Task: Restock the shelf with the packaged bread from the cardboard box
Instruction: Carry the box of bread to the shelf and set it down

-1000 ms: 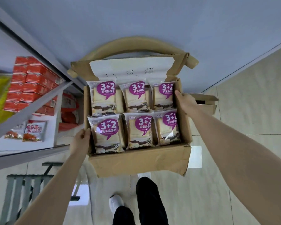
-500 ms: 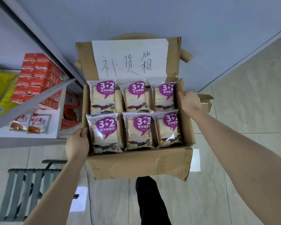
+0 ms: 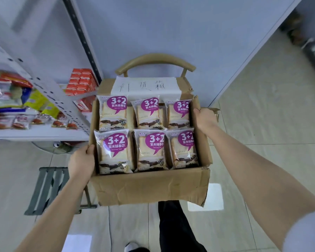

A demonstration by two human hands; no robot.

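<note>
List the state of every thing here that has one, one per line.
cardboard box: open, held at both sides.
bread packets: sealed, six showing, two rows inside the box.
left hand: grips the box's left wall.
right hand: grips the box's right wall.
shelf: holds snack packs.

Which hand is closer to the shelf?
Left. The left hand grips the left wall of the box, on the side facing the shelf. The right hand grips the right wall, with the whole box between it and the shelf.
</note>
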